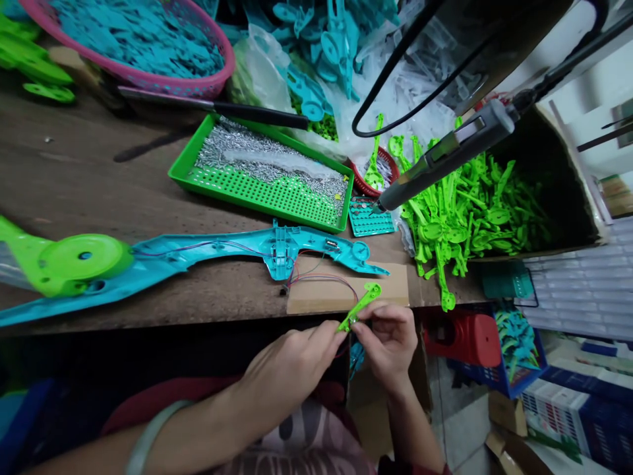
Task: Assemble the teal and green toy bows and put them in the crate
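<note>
A small lime-green plastic part (366, 298), long and narrow with a rounded end, is held over the table's front edge. My left hand (301, 359) pinches its lower end. The thumb and forefinger of my right hand (388, 336) close on a tiny shiny piece at that same end; its kind is too small to make out. Thin red and dark wires (329, 276) loop from there to a long blue toy-like plastic shell (232, 247) lying open side up on the table. Over the shell's left part rests a green piece with a round disc (84, 257).
Behind the shell stands a green tray (257, 204) of small metal screws. An electric screwdriver (445, 155) hangs at right, above a small blue holder (370, 218). Green parts (445, 218) spill from a cardboard box (568, 165). A pink basket (143, 79) holds blue pieces.
</note>
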The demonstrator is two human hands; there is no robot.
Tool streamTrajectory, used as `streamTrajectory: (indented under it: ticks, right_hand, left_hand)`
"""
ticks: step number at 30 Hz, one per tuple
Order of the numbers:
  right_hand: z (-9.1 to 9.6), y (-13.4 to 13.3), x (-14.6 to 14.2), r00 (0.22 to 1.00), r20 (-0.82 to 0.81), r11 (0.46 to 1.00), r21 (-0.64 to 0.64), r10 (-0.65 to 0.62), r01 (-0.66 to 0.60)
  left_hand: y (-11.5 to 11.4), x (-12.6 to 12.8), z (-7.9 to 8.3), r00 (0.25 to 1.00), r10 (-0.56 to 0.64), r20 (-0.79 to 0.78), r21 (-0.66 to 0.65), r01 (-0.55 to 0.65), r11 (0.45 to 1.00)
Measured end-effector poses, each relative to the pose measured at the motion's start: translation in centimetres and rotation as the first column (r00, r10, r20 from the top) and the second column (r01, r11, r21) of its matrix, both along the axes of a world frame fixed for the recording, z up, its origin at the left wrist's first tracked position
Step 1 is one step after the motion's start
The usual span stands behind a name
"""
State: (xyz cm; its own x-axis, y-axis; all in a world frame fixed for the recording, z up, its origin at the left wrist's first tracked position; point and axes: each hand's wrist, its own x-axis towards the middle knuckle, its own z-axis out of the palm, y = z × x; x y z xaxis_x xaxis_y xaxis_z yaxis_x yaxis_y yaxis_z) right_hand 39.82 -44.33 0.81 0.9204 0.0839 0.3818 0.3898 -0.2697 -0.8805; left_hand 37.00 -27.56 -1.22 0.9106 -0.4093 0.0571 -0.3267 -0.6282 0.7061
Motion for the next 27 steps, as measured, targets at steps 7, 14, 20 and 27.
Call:
streamTrajectory:
  ticks: [7,14,20,27]
  right_hand:
    - [-1.0,-0.2,-0.6,0.950,-0.312,0.971,0.229,0.001,0.074]
    - [-0.8,-1.0,-0.5,0.758,-0.568,0.885,0.465,0.320,-0.026]
    - [-0.9,-1.2,-0.4,0.735,-0.547,0.826,0.563,0.401,-0.031]
    - [-0.8,-1.3,-0.8,0.763,-0.558,0.862,0.506,0.326,0.002]
  left_hand:
    - [0.4,0.2,0.5,0.995,-0.042,0.091,-0.056,0.047,0.997]
    - [0.4,0.1,0.5,0.984,-0.108,0.140,-0.015,0.111,0.994]
    - [0.7,0.6,0.6,0.984,-0.131,0.123,0.037,0.128,0.991]
    - [0.7,0.9,1.5,0.962,-0.127,0.243,0.002,0.130,0.991]
